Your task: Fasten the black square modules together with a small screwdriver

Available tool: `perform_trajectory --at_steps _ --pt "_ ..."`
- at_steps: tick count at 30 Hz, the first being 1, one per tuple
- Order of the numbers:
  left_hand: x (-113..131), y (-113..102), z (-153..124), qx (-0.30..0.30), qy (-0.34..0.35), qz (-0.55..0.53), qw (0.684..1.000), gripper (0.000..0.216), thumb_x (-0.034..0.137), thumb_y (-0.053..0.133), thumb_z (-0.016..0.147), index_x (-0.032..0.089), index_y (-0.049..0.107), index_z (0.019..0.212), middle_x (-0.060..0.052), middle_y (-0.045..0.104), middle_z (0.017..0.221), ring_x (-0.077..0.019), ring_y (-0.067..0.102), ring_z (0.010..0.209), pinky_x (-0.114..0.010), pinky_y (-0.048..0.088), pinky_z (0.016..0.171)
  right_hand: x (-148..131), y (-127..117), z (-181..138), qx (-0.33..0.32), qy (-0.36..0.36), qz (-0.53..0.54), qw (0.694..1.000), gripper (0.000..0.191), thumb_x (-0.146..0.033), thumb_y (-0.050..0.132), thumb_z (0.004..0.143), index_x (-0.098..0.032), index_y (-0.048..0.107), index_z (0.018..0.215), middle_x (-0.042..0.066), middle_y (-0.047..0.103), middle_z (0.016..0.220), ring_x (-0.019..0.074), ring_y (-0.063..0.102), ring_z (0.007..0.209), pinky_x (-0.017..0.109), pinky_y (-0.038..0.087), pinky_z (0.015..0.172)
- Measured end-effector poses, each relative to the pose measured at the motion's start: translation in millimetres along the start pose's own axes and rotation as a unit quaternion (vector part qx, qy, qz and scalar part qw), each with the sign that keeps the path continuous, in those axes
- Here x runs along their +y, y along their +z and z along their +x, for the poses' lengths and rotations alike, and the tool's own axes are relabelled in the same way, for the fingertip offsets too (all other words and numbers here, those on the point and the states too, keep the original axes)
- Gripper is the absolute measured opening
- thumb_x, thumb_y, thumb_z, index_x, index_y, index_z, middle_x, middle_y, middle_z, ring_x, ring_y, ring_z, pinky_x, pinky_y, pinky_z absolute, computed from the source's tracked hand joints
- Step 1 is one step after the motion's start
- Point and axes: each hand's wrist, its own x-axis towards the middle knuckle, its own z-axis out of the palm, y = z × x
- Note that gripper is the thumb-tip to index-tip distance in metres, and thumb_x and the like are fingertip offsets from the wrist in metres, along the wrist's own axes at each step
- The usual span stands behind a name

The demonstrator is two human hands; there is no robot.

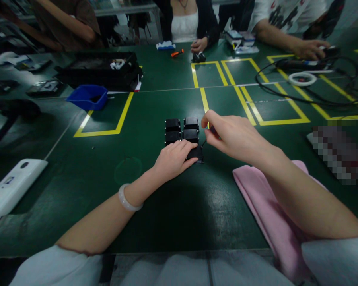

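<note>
A person's left hand (176, 158) is lying open over the nearest black block (194, 155), other blocks (173, 125) sitting just beyond its fingers, while the right hand (209, 129) is pinching a thin tool (204, 143), its shaft slanting down leftward to that nearest block's right edge.

Head-worn view, facing forward and down, from just above the green table's (217, 218) near edge

The green table (214, 222) carries black blocks (173, 125), 1 blue bin (83, 97), pink cloth (256, 192) and yellow tape (124, 115).
</note>
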Motion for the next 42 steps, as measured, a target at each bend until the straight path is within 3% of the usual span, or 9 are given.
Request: perform_trajectory --at_steps 3,10,17,22,28,34,42 --pt "0.0 -0.2 0.2 -0.006 -0.001 0.001 1.000 0.036 0.038 0.054 0.094 0.017 0.050 0.122 -0.007 0.063 0.113 -0.0223 0.060 0.100 -0.032 0.045 0.081 -0.3 -0.3 0.5 -0.006 0.003 -0.016 1.000 0.026 -0.038 0.038 0.094 -0.021 0.056 0.103 0.003 0.067 0.077 0.0164 0.057 0.065 0.027 0.023 0.055" --pt "0.1 -0.4 0.4 -0.004 -0.001 0.001 1.000 0.035 0.038 0.054 0.094 0.017 0.050 0.121 -0.007 0.063 0.112 -0.0219 0.060 0.100 -0.032 0.045 0.080 0.7 1.8 0.8 -0.005 0.002 0.002 1.000 0.029 -0.029 0.038 0.091 -0.020 0.049 0.116 0.002 0.067 0.081 0.0154 0.056 0.063 0.027 0.024 0.054" --pt "-0.1 -0.3 0.5 -0.007 -0.002 -0.002 1.000 0.036 0.039 0.053 0.094 0.017 0.049 0.123 -0.007 0.062 0.114 -0.0219 0.060 0.101 -0.033 0.045 0.081 0.0 0.0 0.6 -0.012 0.005 -0.023 1.000 0.027 -0.038 0.038 0.094 -0.021 0.055 0.105 0.002 0.066 0.075 0.0162 0.055 0.061 0.027 0.023 0.054" --pt "0.0 -0.3 0.3 -0.003 -0.002 0.001 1.000 0.036 0.039 0.053 0.094 0.017 0.050 0.122 -0.007 0.063 0.113 -0.0221 0.060 0.100 -0.032 0.045 0.080 0.5 1.1 -0.2 -0.004 -0.008 0.007 1.000 0.027 -0.030 0.038 0.093 -0.020 0.049 0.115 0.002 0.066 0.081 0.0153 0.056 0.063 0.027 0.024 0.054" --pt "0.0 -0.4 0.3 -0.005 0.000 -0.004 1.000 0.036 0.039 0.053 0.094 0.017 0.050 0.122 -0.007 0.063 0.113 -0.0218 0.060 0.100 -0.032 0.045 0.081 -0.1 -0.4 0.3 -0.012 0.003 -0.013 1.000 0.026 -0.037 0.038 0.094 -0.020 0.054 0.106 0.003 0.066 0.077 0.0162 0.056 0.064 0.027 0.023 0.054" --pt "0.0 -0.3 0.6 -0.006 -0.003 0.002 1.000 0.035 0.039 0.053 0.094 0.017 0.051 0.122 -0.007 0.063 0.113 -0.0222 0.060 0.100 -0.032 0.044 0.080 0.5 0.5 0.4 -0.010 -0.001 0.012 1.000 0.029 -0.029 0.039 0.091 -0.019 0.048 0.116 0.003 0.067 0.083 0.0151 0.055 0.064 0.026 0.025 0.055" --pt "-0.2 0.1 0.0 -0.003 -0.003 -0.006 1.000 0.035 0.038 0.053 0.094 0.017 0.051 0.122 -0.007 0.062 0.114 -0.0218 0.060 0.101 -0.032 0.045 0.082 -0.3 0.0 0.6 -0.015 0.009 -0.022 1.000 0.027 -0.035 0.036 0.094 -0.020 0.054 0.109 0.002 0.066 0.076 0.0156 0.055 0.062 0.026 0.023 0.054"
